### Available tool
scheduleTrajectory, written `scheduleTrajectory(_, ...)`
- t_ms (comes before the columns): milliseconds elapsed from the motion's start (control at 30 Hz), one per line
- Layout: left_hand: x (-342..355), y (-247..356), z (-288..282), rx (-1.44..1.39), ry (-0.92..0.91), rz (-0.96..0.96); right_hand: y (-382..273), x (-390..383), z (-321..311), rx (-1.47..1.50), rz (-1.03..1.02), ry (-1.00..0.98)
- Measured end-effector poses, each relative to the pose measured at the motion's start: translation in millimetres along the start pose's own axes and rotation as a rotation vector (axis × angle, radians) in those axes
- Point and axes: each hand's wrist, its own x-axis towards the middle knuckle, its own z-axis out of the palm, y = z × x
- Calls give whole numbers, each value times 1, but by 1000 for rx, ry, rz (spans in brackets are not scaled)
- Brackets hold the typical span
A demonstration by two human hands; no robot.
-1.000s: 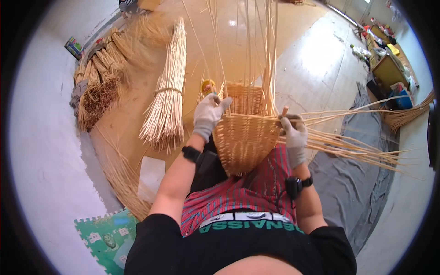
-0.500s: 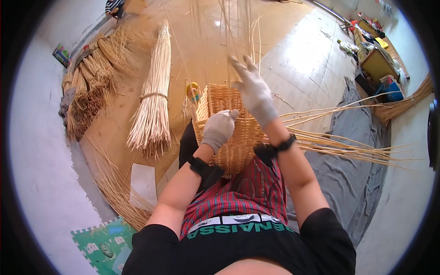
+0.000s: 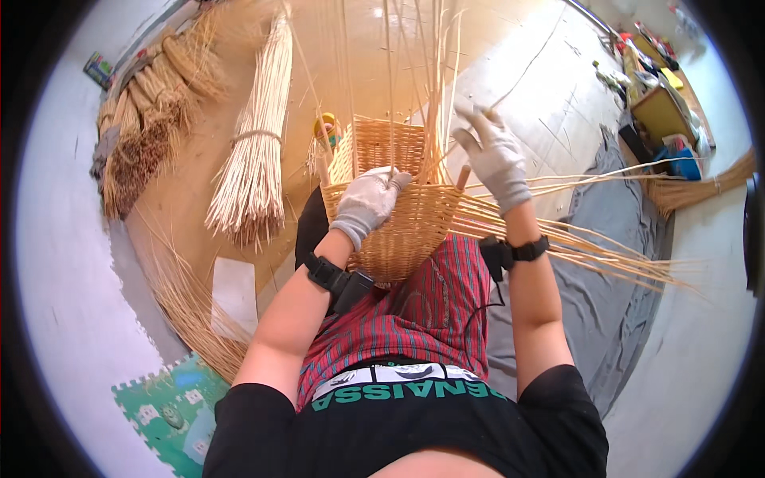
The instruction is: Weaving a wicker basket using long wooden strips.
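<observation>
Head camera view, and we've got a woven basket [image 3: 422, 231] in our lap, pretty much dead centre, with part of its near wall over our red striped cloth [image 3: 430, 299]. Both our hands are in pale gloves. Our left hand [image 3: 368, 201] lies across that near wall from nine o'clock, fingers together and clamped on the rim, so the basket is right under them. One of the upright strands [image 3: 435, 103] comes down right at those fingertips; the bunch of them points up toward twelve.

Our right hand [image 3: 496, 155] is up at two o'clock from the basket, fingers apart, with the basket's corner and a stubby wooden peg [image 3: 463, 177] just below toward seven from the hand. A thin strand [image 3: 526, 70] runs off those fingertips toward one; honestly we can't tell if they're touching it.

Loose strands [image 3: 558, 231] fan out from the basket between three and four, over the grey cloth [image 3: 598, 319] on the floor. A tied pale bundle [image 3: 253, 131] lies at ten, a yellow tub [image 3: 324, 126] between ten and eleven, near the far left of the basket, and a white sheet [image 3: 233, 291] at eight.
</observation>
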Motion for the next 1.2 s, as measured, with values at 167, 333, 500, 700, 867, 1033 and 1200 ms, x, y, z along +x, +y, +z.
scheduleTrajectory(167,-9,-39,41,-108,496,535,48,-30,-9,175,530,-505)
scheduleTrajectory(333,-19,-36,43,372,454,432,-28,-25,-39,-51,350,-187)
scheduleTrajectory(500,-9,-31,45,178,519,592,-8,-84,-31,-32,556,-190)
scheduleTrajectory(700,46,-20,10,174,503,555,-48,-49,-5,8,263,117)
scheduleTrajectory(867,92,-7,-25,86,627,786,-6,28,53,-485,-32,81)
scheduleTrajectory(1033,91,-69,-16,-52,697,669,22,75,60,-356,28,-51)
scheduleTrajectory(1200,83,-66,-20,250,677,695,30,84,65,-417,30,-92)
